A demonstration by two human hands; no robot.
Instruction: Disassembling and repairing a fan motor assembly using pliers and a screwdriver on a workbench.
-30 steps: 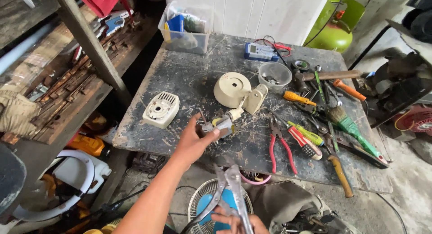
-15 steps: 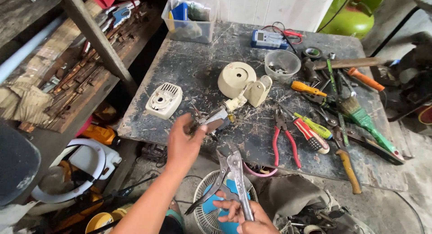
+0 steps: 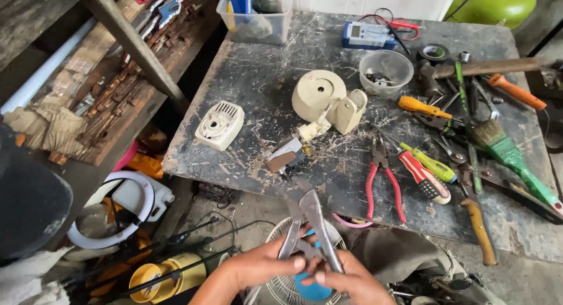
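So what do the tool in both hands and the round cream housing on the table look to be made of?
Grey pointed pliers-like tool: bare metal by its dull sheen, held by the left hand and right hand. Round cream housing: probably moulded plastic, matte and smooth.

Both hands are bare: the left hand (image 3: pixel 261 267) and the right hand (image 3: pixel 349 281) wear no gloves, rings or watch. The left forearm is bare too (no sleeve reaches it). Grey-brown trousers (image 3: pixel 404 252) cover the lap.
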